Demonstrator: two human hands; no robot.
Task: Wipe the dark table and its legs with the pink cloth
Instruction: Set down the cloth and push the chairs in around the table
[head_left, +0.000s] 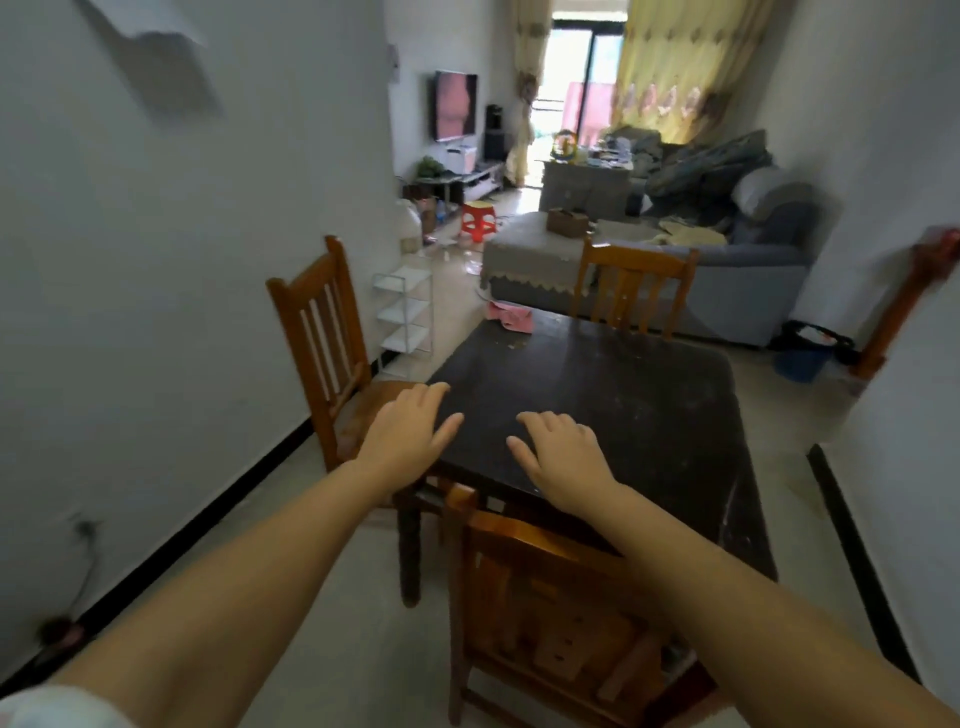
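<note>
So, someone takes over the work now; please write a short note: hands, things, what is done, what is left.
Left hand: open, empty, over the near left corner of the dark table.
Right hand: open, empty, over the near edge.
Pink cloth: crumpled on the far left corner, out of both hands.
Done: nothing visible; specks and dust on the top.
Left: take the cloth, wipe the top, then the legs.

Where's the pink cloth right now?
The pink cloth lies crumpled on the table's far left corner, beside the far chair, beyond both hands.
</note>
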